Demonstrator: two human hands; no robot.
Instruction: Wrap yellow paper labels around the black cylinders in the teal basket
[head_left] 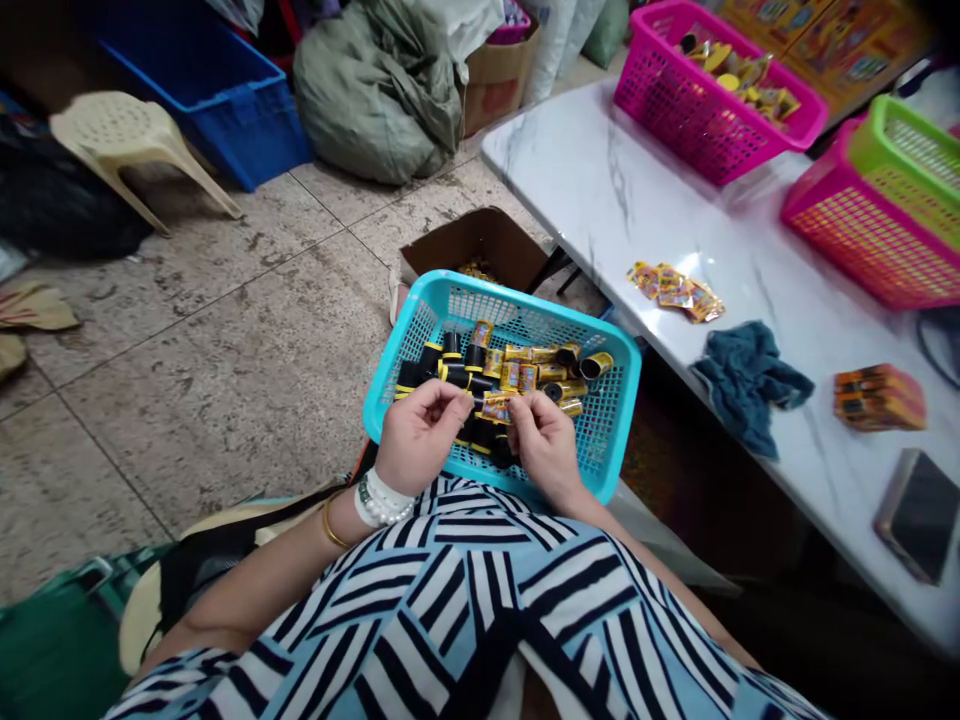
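Observation:
A turquoise plastic basket (628, 420) rests on my lap. Inside lie several small tubes (517, 375), some wrapped in yellow printed labels, others bare black with yellow rims. Over the basket, my left hand (424, 430) is closed in a pinch, thumb against forefinger. My right hand (546, 440) pinches the same way, a short gap to its right. A yellow-orange printed piece (495, 403) shows between the fingertips; I cannot tell whether the hands hold it or it lies in the basket below. Whatever is in either pinch is too small to make out.
A marble-patterned table (600, 200) on the right bears printed yellow packets (675, 290), a blue cloth (750, 380), an orange bundle (879, 397), a phone (919, 513) and a pink basket (697, 110). Beyond my basket stands an open carton (427, 258). A stool (120, 125) is at left.

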